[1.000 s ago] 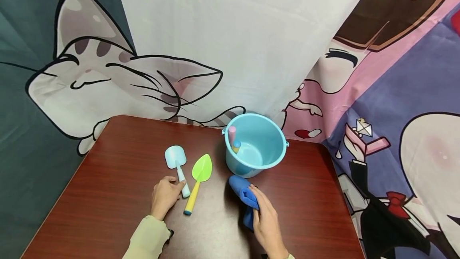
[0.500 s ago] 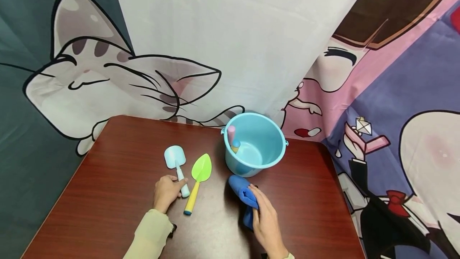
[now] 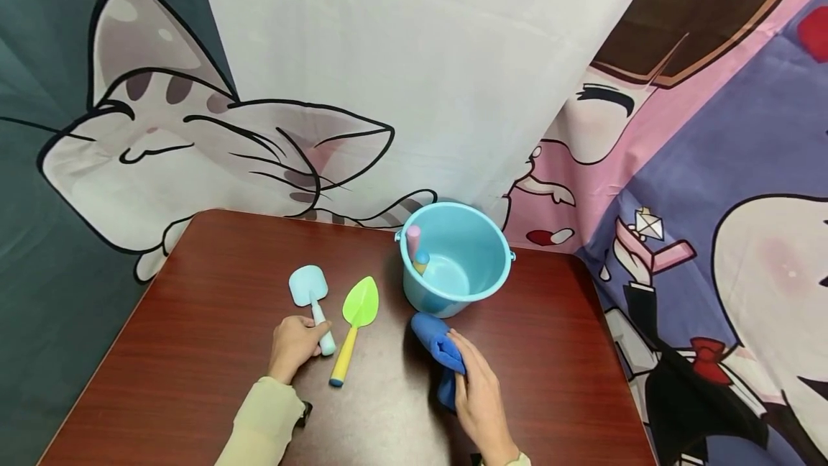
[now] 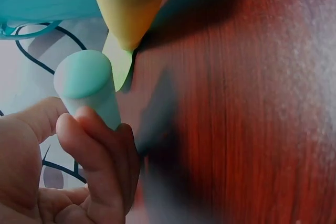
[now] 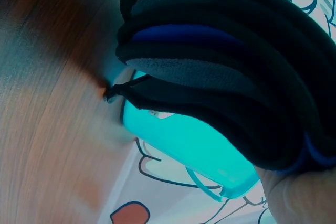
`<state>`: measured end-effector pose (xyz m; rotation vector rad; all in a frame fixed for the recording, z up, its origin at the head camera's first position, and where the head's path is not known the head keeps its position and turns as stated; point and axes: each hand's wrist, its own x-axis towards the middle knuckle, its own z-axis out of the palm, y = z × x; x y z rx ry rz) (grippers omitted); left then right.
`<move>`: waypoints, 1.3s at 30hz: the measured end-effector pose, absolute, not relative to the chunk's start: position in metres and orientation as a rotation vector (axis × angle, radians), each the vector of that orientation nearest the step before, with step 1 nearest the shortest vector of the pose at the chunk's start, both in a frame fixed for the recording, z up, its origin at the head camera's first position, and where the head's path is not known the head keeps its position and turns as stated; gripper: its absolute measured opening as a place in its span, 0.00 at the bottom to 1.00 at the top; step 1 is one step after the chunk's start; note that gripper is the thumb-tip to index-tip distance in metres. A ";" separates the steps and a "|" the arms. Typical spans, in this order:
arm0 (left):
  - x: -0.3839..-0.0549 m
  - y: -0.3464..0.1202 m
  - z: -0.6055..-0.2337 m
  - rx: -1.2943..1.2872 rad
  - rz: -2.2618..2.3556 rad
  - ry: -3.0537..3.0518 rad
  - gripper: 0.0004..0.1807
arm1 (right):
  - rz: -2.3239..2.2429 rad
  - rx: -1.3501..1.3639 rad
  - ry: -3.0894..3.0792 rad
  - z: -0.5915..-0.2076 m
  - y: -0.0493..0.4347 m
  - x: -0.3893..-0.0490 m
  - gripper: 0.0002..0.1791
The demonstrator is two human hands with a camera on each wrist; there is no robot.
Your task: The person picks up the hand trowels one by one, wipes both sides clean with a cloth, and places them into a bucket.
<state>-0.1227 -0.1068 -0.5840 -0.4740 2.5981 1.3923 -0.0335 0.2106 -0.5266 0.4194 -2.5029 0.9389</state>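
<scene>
The left hand (image 3: 295, 345) pinches the pale blue shovel (image 3: 308, 286) by its handle, beside the green trowel (image 3: 360, 302) on the table (image 3: 194, 351). The right hand (image 3: 480, 398) grips the folded blue cloth (image 3: 430, 329) near the bucket (image 3: 428, 300); a whitish patch (image 5: 160, 114) below the cloth is too blurred to read.

Bucket (image 3: 432, 299) beamed light blue, trowel (image 3: 360, 302) flashed lime above yellow handle (image 3: 345, 357), shovel (image 3: 309, 286) glowed pale blue, fabric (image 3: 438, 346) popped royal blue, grey-striped cat (image 3: 149, 146) brightened the left side.
</scene>
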 end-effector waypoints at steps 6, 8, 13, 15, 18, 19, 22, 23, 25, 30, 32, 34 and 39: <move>-0.123 -0.113 -0.582 -0.477 1.369 2.611 0.15 | 0.944 0.409 -2.515 -0.527 0.212 -0.034 0.34; -0.122 -0.115 -0.580 -0.478 1.370 2.612 0.15 | 0.951 0.407 -2.520 -0.528 0.212 -0.034 0.34; -0.121 -0.119 -0.572 -0.467 1.377 2.610 0.16 | 0.973 0.408 -2.517 -0.528 0.213 -0.035 0.33; -0.121 -0.119 -0.569 -0.456 1.375 2.603 0.16 | 0.977 0.411 -2.508 -0.527 0.213 -0.036 0.33; -0.120 -0.121 -0.561 -0.437 1.362 2.591 0.18 | 0.981 0.408 -2.506 -0.527 0.213 -0.036 0.33; -0.119 -0.121 -0.559 -0.431 1.355 2.590 0.18 | 0.982 0.407 -2.507 -0.527 0.213 -0.036 0.33; -0.117 -0.121 -0.551 -0.401 1.297 2.626 0.19 | 0.986 0.401 -2.513 -0.527 0.212 -0.036 0.33; -0.116 -0.121 -0.549 -0.390 1.272 2.642 0.19 | 0.988 0.401 -2.514 -0.526 0.212 -0.036 0.32; -0.114 -0.120 -0.545 -0.355 1.225 2.680 0.19 | 0.988 0.400 -2.514 -0.526 0.212 -0.036 0.32; -0.110 -0.116 -0.536 -0.227 1.182 2.738 0.16 | 0.982 0.406 -2.502 -0.526 0.212 -0.036 0.32; -0.108 -0.115 -0.534 -0.170 1.178 2.747 0.14 | 0.981 0.408 -2.497 -0.526 0.211 -0.036 0.32; -0.106 -0.113 -0.532 -0.117 1.168 2.761 0.13 | 0.982 0.417 -2.485 -0.526 0.211 -0.037 0.32; -0.102 -0.111 -0.529 -0.006 1.131 2.779 0.10 | 0.996 0.434 -2.465 -0.526 0.208 -0.038 0.31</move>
